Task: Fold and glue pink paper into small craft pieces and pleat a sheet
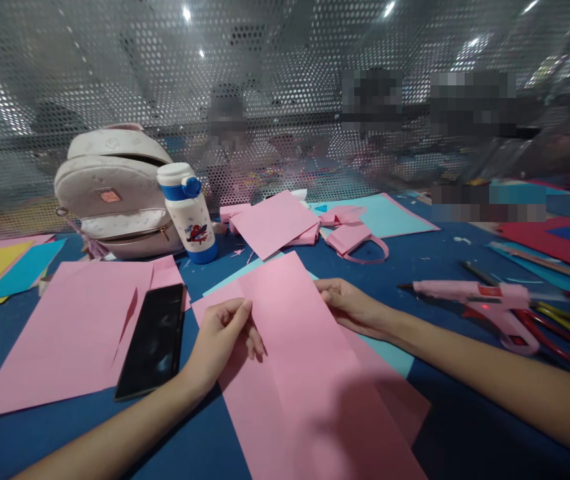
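A large sheet of pink paper with a lengthwise crease lies in front of me, its near part in shadow. My left hand is closed at the crease on its left part, thumb and forefinger together, the other fingers curled over the paper. On the far right edge, my right hand grips the sheet, with some fingertips hidden behind it. Light blue paper shows from underneath. Just beyond the sheet's far end lies a pink square of paper.
A black phone rests on pink paper at left. Behind stand a white backpack and a bottle. A small pink paper bag lies further back. At right is a pink glue gun, near a perforated metal screen.
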Tool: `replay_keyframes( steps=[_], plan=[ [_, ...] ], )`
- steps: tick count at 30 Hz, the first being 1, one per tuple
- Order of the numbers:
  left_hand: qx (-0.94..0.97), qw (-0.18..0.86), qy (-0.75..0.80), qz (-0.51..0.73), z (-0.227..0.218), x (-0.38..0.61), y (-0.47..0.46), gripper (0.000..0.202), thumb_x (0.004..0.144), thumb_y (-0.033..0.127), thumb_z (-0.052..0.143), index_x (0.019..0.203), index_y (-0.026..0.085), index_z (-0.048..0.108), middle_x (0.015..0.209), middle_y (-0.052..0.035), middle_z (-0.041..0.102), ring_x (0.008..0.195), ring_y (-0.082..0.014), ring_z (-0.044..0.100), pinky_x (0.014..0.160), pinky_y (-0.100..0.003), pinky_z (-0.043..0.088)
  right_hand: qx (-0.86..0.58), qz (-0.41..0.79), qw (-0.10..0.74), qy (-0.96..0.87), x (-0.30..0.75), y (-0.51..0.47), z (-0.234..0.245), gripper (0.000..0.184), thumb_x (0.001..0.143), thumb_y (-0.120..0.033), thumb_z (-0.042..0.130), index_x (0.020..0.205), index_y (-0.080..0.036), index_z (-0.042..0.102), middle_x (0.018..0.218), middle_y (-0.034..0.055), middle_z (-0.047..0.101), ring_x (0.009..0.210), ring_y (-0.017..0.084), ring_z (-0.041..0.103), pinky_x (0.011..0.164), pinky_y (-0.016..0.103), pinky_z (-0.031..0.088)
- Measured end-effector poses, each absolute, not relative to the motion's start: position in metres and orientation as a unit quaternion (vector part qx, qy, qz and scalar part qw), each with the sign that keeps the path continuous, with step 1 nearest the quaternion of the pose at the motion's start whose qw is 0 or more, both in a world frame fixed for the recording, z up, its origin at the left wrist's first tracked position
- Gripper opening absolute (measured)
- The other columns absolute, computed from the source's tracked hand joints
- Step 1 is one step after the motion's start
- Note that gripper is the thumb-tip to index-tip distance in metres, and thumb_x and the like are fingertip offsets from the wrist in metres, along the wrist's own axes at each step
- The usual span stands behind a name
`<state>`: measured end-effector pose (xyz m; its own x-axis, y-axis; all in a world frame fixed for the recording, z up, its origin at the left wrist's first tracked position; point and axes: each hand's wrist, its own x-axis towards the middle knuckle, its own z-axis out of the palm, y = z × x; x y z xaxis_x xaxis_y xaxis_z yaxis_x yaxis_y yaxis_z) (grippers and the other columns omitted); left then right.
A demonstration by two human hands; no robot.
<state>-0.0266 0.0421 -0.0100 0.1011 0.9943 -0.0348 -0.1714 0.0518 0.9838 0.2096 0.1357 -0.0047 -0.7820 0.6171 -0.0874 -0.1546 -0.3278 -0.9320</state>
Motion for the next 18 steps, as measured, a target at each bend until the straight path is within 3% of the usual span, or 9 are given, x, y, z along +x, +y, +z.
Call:
replay_keyframes(
  steps=[8, 11, 15, 18],
  plan=[
    [0.478, 0.559, 0.459, 0.499, -0.010, -0.027, 0.042, 0.046, 0.093, 0.055, 0.059, 0.066, 0.017, 0.052, 0.051, -0.0044, 0.067, 0.038, -0.0116, 0.058, 0.044, -0.021, 0.049, -0.230, 0.780, 0.251, -0.526, 0.210, 0.135, -0.002, 0.051, 0.074, -0.049, 0.083, 0.110, -0.015, 0.075, 0.096, 0.0094, 0.076, 0.093, 0.019, 0.071, 0.084, 0.029, 0.053],
    [0.492, 0.545, 0.469, 0.491, -0.006, -0.027, 0.041, 0.048, 0.092, 0.055, 0.059, 0.064, 0.017, 0.054, 0.051, -0.0057, 0.068, 0.037, -0.0110, 0.057, 0.043, -0.020, 0.046, -0.249, 0.762, 0.248, -0.544, 0.209, 0.131, 0.000, 0.048, 0.074, -0.050, 0.082, 0.104, -0.013, 0.075, 0.089, 0.0083, 0.075, 0.084, 0.018, 0.071, 0.078, 0.028, 0.054],
    [0.514, 0.527, 0.485, 0.472, -0.001, -0.026, 0.037, 0.049, 0.092, 0.055, 0.059, 0.062, 0.016, 0.055, 0.050, -0.0068, 0.068, 0.033, -0.0094, 0.052, 0.040, -0.019, 0.042, -0.317, 0.695, 0.242, -0.599, 0.202, 0.121, 0.004, 0.043, 0.059, -0.043, 0.091, 0.086, -0.014, 0.074, 0.077, 0.0043, 0.072, 0.071, 0.019, 0.068, 0.069, 0.030, 0.054],
    [0.525, 0.511, 0.502, 0.460, 0.000, -0.026, 0.036, 0.050, 0.092, 0.056, 0.058, 0.061, 0.017, 0.054, 0.048, -0.0064, 0.067, 0.030, -0.0082, 0.047, 0.037, -0.017, 0.037, -0.355, 0.656, 0.247, -0.619, 0.196, 0.113, 0.004, 0.043, 0.056, -0.041, 0.092, 0.084, -0.015, 0.072, 0.078, 0.0042, 0.071, 0.072, 0.021, 0.067, 0.069, 0.034, 0.054]
  ],
)
